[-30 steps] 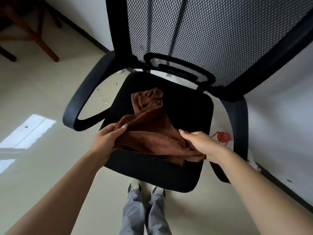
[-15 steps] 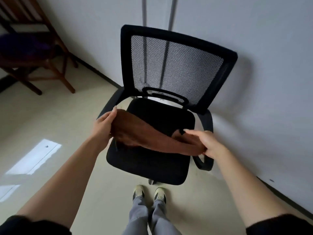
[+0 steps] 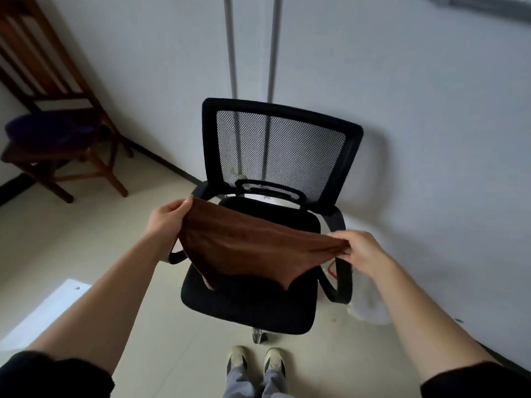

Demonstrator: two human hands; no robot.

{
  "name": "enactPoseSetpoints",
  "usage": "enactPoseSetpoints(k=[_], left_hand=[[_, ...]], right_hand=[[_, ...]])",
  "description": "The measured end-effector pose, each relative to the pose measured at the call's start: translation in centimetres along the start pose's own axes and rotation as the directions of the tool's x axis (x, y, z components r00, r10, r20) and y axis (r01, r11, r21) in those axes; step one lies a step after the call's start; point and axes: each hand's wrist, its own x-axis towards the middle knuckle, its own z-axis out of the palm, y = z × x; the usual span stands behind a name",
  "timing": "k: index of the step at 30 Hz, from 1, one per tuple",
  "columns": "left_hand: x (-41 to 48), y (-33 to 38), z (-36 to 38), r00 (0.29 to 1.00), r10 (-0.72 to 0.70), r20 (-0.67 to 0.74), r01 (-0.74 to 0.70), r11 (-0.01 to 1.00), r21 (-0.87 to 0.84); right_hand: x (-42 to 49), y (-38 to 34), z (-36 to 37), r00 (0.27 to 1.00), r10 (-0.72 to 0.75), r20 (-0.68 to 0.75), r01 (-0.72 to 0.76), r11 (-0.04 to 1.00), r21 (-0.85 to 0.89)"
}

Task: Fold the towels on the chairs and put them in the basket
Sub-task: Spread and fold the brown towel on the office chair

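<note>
A brown towel (image 3: 244, 245) hangs stretched in the air above the seat of a black mesh office chair (image 3: 275, 156). My left hand (image 3: 168, 218) pinches its upper left corner. My right hand (image 3: 360, 248) grips the bunched right corner. The towel sags between them, its lower edge dangling over the seat. A dark purple cloth (image 3: 48, 130) lies on the seat of a wooden chair (image 3: 57, 90) at the far left. No basket is in view.
The office chair stands against a white wall (image 3: 431, 139) with two vertical pipes (image 3: 231, 53) behind it. My feet (image 3: 255, 361) stand just in front of the chair on the pale floor. A white sheet (image 3: 48, 311) lies on the floor at left.
Both hands have lifted the brown towel off the seat and pulled it apart, spreading it wide. The view has backed away and risen, so the whole chair shows.
</note>
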Motion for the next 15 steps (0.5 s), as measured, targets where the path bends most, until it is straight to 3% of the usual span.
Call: enactPoseSetpoints(k=[4, 7, 11, 15], left_hand=[[0.4, 0.8, -0.2, 0.998, 0.056, 0.001, -0.056, 0.991, 0.125], [1.6, 1.4, -0.7, 0.997, 0.081, -0.001, -0.078, 0.964, 0.253], [3.4, 2.5, -1.3, 0.996, 0.088, -0.008, -0.075, 0.891, 0.448], [5.2, 4.0, -1.2, 0.996, 0.085, 0.000, -0.071, 0.825, 0.560]], right_hand=[[0.2, -1.4, -0.7, 0.993, -0.054, -0.105, 0.056, 0.998, 0.013], [0.3, -2.5, -1.4, 0.992, -0.090, -0.091, 0.094, 0.995, 0.043], [0.4, -4.2, -1.4, 0.986, -0.159, -0.050, 0.148, 0.972, -0.185], [2.1, -6.4, -0.5, 0.954, -0.283, -0.096, 0.207, 0.858, -0.469]])
